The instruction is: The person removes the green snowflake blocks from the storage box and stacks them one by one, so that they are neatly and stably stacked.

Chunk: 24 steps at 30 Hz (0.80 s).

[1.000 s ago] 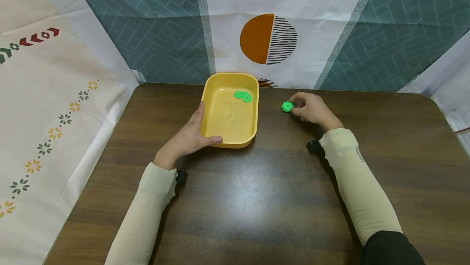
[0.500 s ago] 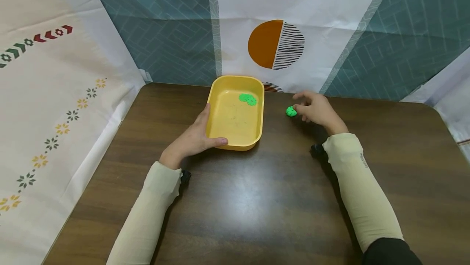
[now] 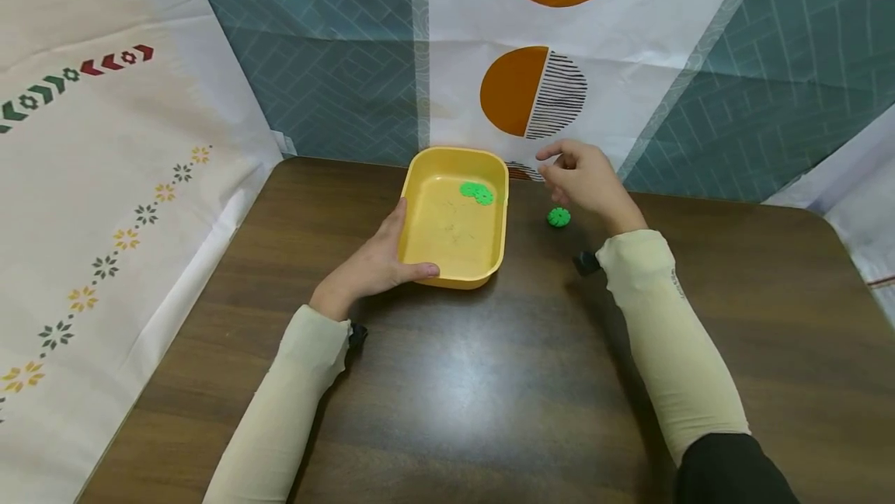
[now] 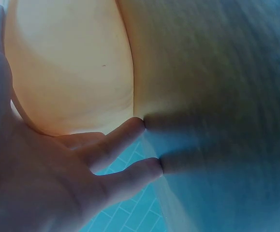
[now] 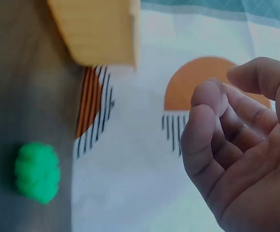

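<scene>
A shallow yellow plastic tray [image 3: 454, 252] sits by the table's back edge. My left hand [image 3: 367, 267] holds its near left corner, thumb on the near rim and fingers along the left wall. In the left wrist view, two fingertips [image 4: 152, 166] touch the tabletop beside the tray wall [image 4: 77, 72]. Green flower-shaped discs [image 3: 477, 192] lie overlapping inside. Right of the tray, a green notched disc [image 3: 558, 217] rests on the table, thick-looking in the right wrist view. My right hand [image 3: 583, 178] hovers above and behind it, fingers loosely bent, nothing between them.
The brown wooden table [image 3: 461, 387] ends at a printed cloth [image 3: 629, 46] hanging close behind the tray. A cream embroidered cloth [image 3: 119, 201] hangs along the left side.
My right hand has let go of the green disc and lifted up and away toward the hanging cloth. The disc stays on the table. The left hand keeps its hold on the tray.
</scene>
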Motion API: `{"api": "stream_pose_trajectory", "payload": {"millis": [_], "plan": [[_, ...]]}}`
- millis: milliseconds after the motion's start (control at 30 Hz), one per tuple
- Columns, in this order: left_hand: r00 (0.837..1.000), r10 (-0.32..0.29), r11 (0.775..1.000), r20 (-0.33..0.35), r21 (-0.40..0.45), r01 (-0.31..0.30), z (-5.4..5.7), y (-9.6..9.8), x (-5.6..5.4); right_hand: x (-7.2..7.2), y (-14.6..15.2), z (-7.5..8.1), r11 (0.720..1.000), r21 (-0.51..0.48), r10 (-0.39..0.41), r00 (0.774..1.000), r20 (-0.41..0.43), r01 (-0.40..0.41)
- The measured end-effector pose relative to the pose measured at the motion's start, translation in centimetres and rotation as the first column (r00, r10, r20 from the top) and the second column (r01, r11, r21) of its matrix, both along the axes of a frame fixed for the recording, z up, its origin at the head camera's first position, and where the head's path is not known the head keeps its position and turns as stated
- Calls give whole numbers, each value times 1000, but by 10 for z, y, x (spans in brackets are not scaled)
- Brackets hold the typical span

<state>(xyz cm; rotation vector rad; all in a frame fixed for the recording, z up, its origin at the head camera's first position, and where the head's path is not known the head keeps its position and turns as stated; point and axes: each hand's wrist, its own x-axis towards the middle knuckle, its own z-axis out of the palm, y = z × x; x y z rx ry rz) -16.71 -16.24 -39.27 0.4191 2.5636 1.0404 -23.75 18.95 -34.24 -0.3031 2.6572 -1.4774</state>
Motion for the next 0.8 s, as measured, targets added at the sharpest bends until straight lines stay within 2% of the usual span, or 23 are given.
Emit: {"api": "stream_pose_trajectory", "payload": {"millis": [200,433,800], "plan": [[1000,9,1000,23,22,-10,0,-1,1,-8,-23,12,999,-33,37,999,-29,-38],[1000,5,1000,4,30,-5,0,-1,1,-18,-56,24,996,-76,57,998,-2,-57],[1000,6,999,12,33,-7,2,-1,1,-45,-101,26,997,-7,83,996,29,-83]]}}
